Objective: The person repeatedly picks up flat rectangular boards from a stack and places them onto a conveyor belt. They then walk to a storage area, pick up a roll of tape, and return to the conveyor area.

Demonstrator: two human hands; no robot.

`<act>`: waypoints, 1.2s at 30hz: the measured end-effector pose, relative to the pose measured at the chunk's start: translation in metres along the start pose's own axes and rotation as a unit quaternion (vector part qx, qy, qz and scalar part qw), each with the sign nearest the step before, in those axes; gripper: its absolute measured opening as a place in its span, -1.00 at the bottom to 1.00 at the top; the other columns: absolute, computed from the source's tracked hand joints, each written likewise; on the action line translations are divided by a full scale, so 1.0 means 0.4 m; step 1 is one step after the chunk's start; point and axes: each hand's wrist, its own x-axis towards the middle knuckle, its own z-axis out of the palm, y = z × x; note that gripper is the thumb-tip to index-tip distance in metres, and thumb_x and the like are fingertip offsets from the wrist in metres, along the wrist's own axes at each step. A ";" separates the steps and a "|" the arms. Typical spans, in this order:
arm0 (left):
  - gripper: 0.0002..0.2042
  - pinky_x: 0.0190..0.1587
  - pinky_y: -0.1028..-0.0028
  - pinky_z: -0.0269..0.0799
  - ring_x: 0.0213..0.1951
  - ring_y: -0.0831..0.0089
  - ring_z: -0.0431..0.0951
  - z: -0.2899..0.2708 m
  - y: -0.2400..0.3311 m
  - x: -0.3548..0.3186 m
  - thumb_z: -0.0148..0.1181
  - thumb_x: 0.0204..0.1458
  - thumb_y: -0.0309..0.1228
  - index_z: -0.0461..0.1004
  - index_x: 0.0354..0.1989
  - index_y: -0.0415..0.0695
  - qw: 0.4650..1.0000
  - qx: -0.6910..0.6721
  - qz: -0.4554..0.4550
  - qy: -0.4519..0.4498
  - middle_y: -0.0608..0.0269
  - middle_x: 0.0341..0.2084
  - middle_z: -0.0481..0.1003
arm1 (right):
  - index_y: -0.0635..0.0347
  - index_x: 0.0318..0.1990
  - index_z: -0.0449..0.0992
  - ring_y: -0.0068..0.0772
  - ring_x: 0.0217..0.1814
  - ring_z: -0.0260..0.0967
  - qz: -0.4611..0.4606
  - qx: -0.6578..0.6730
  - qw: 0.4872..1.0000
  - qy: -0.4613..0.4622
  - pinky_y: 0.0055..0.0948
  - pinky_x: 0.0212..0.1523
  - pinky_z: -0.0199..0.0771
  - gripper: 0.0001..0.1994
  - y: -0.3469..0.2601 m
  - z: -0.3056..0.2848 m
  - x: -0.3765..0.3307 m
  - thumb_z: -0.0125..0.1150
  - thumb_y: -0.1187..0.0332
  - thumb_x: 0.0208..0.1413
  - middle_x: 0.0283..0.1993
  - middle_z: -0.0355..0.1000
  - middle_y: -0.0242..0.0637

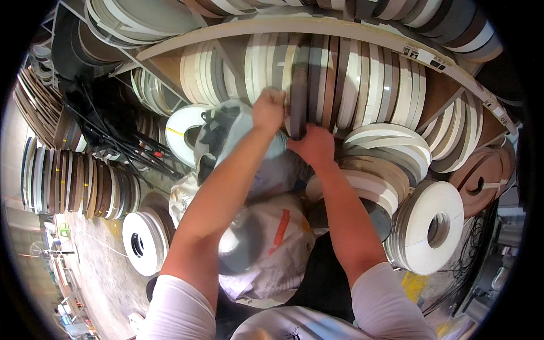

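Rolls of edge banding stand on edge, side by side, on the wooden shelf in front of me. A dark brown roll (pixel 298 105) juts out a little from the row and looks slightly blurred. My right hand (pixel 315 146) is closed at its lower front edge, with the thumb and fingers against the band. My left hand (pixel 268 109) is curled shut just left of that roll, in front of the pale rolls (pixel 262 62); what its fingers hold, if anything, is hidden. Under my forearms bulges a clear plastic bag (pixel 266 170) with grey pieces in it.
A white sack (pixel 272 249) with a red strip rests against my legs. White rolls (pixel 433 226) and brown rolls (pixel 484 178) stack up at the right. More rolls (pixel 79 178) stand at the left, beneath a black bag with cables (pixel 107 119). The shelf edge (pixel 317 26) curves above.
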 end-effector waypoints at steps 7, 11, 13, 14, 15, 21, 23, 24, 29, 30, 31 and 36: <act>-0.51 -0.06 0.09 0.50 -0.10 -0.11 0.62 0.000 0.018 -0.073 0.25 0.11 -0.01 0.58 -0.05 -0.23 0.992 0.103 0.050 -0.060 -0.25 -0.23 0.62 | 0.25 0.07 0.57 0.04 0.06 0.56 -0.007 0.033 0.989 -0.144 -0.13 0.08 0.55 -0.20 0.033 -0.003 -0.023 0.58 -0.15 -0.29 -0.05 0.60 -0.01; -0.59 -0.14 0.27 0.52 -0.26 0.28 0.67 -0.003 0.062 -0.097 0.34 0.13 -0.09 0.64 -0.15 -0.27 0.983 0.128 0.003 -0.128 0.01 -0.34 0.68 | 0.17 0.30 0.40 0.03 0.27 0.45 -0.017 0.116 0.992 -0.043 -0.15 0.24 0.46 -0.02 0.091 0.053 -0.026 0.64 -0.12 -0.33 0.21 0.49 -0.03; -0.63 -0.18 0.28 0.52 -0.32 0.32 0.66 -0.004 0.047 -0.133 0.34 0.14 -0.15 0.65 -0.19 -0.28 0.986 0.127 0.031 -0.101 0.01 -0.40 0.67 | 0.15 0.36 0.33 0.04 0.34 0.39 -0.059 0.166 0.983 -0.049 -0.15 0.30 0.42 0.06 0.106 0.072 -0.018 0.66 -0.09 -0.36 0.31 0.43 -0.03; -0.65 -0.19 0.30 0.52 -0.32 0.36 0.65 -0.019 0.040 -0.154 0.34 0.15 -0.17 0.65 -0.18 -0.28 0.988 0.115 0.021 -0.098 0.04 -0.41 0.67 | 0.19 0.34 0.34 0.03 0.33 0.41 -0.055 0.141 0.985 -0.082 -0.13 0.28 0.44 0.08 0.085 0.057 -0.024 0.68 -0.10 -0.41 0.29 0.44 -0.02; -0.67 -0.20 0.32 0.52 -0.33 0.40 0.64 -0.053 0.033 -0.190 0.33 0.16 -0.19 0.65 -0.16 -0.27 0.990 0.104 0.003 -0.096 0.06 -0.42 0.67 | 0.24 0.31 0.35 0.03 0.31 0.42 -0.048 0.116 0.984 -0.122 -0.11 0.26 0.47 0.10 0.032 0.023 -0.049 0.69 -0.11 -0.46 0.27 0.45 0.00; -0.74 -0.23 0.41 0.49 -0.33 0.47 0.59 -0.289 0.158 -0.333 0.32 0.16 -0.30 0.64 -0.13 -0.27 0.991 0.009 -0.034 -0.132 0.17 -0.40 0.64 | 0.28 0.20 0.41 0.05 0.22 0.46 -0.002 0.139 0.980 -0.143 -0.07 0.18 0.50 0.06 -0.208 -0.084 -0.251 0.69 -0.14 -0.52 0.15 0.49 0.00; -0.70 -0.18 0.33 0.53 -0.29 0.27 0.69 -0.395 0.206 -0.388 0.31 0.12 -0.25 0.64 -0.13 -0.25 0.983 -0.053 -0.111 -0.139 -0.02 -0.37 0.67 | 0.28 0.18 0.43 0.08 0.18 0.47 -0.014 0.138 0.983 -0.120 -0.05 0.18 0.48 0.03 -0.301 -0.128 -0.320 0.68 -0.13 -0.51 0.10 0.50 0.00; -0.71 -0.18 0.37 0.53 -0.28 0.45 0.65 -0.461 0.305 -0.414 0.31 0.14 -0.28 0.64 -0.11 -0.26 0.973 -0.015 -0.159 -0.170 0.11 -0.35 0.68 | 0.28 0.17 0.43 0.09 0.16 0.47 -0.016 0.140 0.985 -0.096 -0.03 0.20 0.45 0.01 -0.337 -0.145 -0.356 0.68 -0.12 -0.50 0.08 0.50 -0.01; -0.70 -0.18 0.38 0.54 -0.28 0.50 0.63 -0.721 0.558 -0.573 0.32 0.16 -0.31 0.61 -0.09 -0.32 0.955 0.051 -0.253 -0.146 0.14 -0.33 0.67 | 0.29 0.14 0.42 0.08 0.16 0.45 -0.038 0.166 0.980 -0.099 0.06 0.32 0.33 0.00 -0.559 -0.284 -0.545 0.68 -0.11 -0.50 0.06 0.49 -0.04; -0.70 -0.17 0.38 0.55 -0.28 0.50 0.62 -0.778 0.613 -0.605 0.32 0.16 -0.32 0.61 -0.09 -0.33 0.951 0.069 -0.267 -0.142 0.14 -0.32 0.67 | 0.29 0.14 0.42 0.07 0.17 0.44 -0.047 0.186 0.976 -0.101 0.08 0.35 0.31 0.00 -0.608 -0.327 -0.586 0.69 -0.11 -0.50 0.06 0.49 -0.05; -0.70 -0.16 0.37 0.55 -0.27 0.49 0.63 -0.834 0.655 -0.639 0.32 0.16 -0.32 0.61 -0.08 -0.33 0.951 0.059 -0.264 -0.150 0.14 -0.30 0.67 | 0.29 0.14 0.41 0.07 0.17 0.44 -0.056 0.206 0.971 -0.104 0.09 0.38 0.28 0.00 -0.656 -0.373 -0.625 0.69 -0.12 -0.50 0.06 0.48 -0.06; -0.70 -0.10 0.38 0.54 -0.21 0.39 0.63 -1.085 0.860 -0.871 0.30 0.19 -0.36 0.58 -0.04 -0.35 0.958 -0.083 -0.268 -0.065 0.14 -0.21 0.64 | 0.32 0.24 0.36 0.09 0.28 0.36 -0.052 0.160 0.951 -0.259 0.06 0.46 0.18 0.05 -0.922 -0.707 -0.780 0.65 -0.14 -0.41 0.19 0.42 -0.01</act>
